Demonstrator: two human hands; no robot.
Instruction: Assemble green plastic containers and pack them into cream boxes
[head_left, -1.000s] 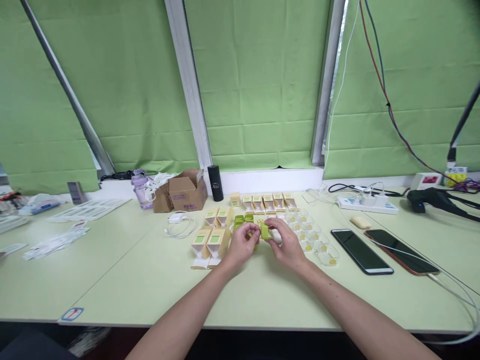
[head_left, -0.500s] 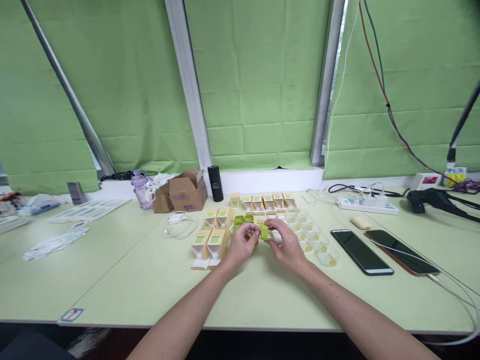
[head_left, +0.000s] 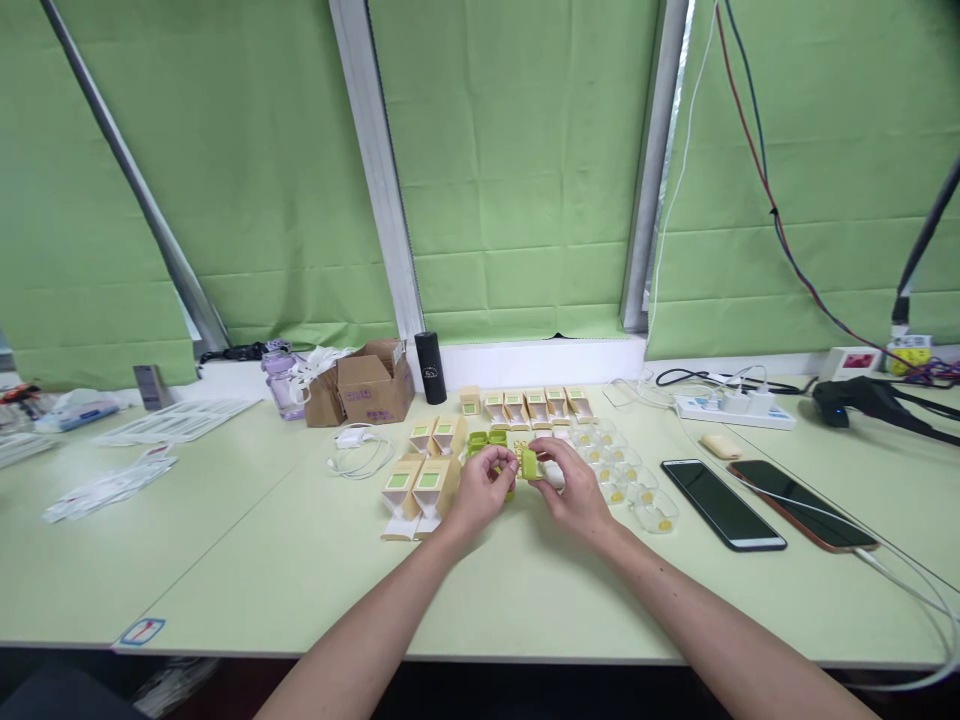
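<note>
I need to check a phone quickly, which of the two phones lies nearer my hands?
The black-framed phone, left of the red-framed phone and closer to your right hand, which holds the green case.

Cartons [head_left: 420, 487] left, phones [head_left: 724, 503] right (cups [head_left: 634, 490], seemingly, between).

Near strip of table [head_left: 315, 590], edge up to the wrists: bare, open lane from left or right

Left hand [head_left: 484, 492] and right hand [head_left: 576, 492], both pinched on small green case [head_left: 529, 463], hemmed on three sides
- Left: open cartons [head_left: 420, 487] just beside left hand
- Far: carton row [head_left: 525, 405] close behind
- Right: clear shells [head_left: 631, 482] just beside right hand, then dark phone [head_left: 724, 503] and orange-edged phone [head_left: 802, 490]

White cable [head_left: 904, 572] crosses near right corner

Wide bare patch left of white cord [head_left: 360, 452]
</note>
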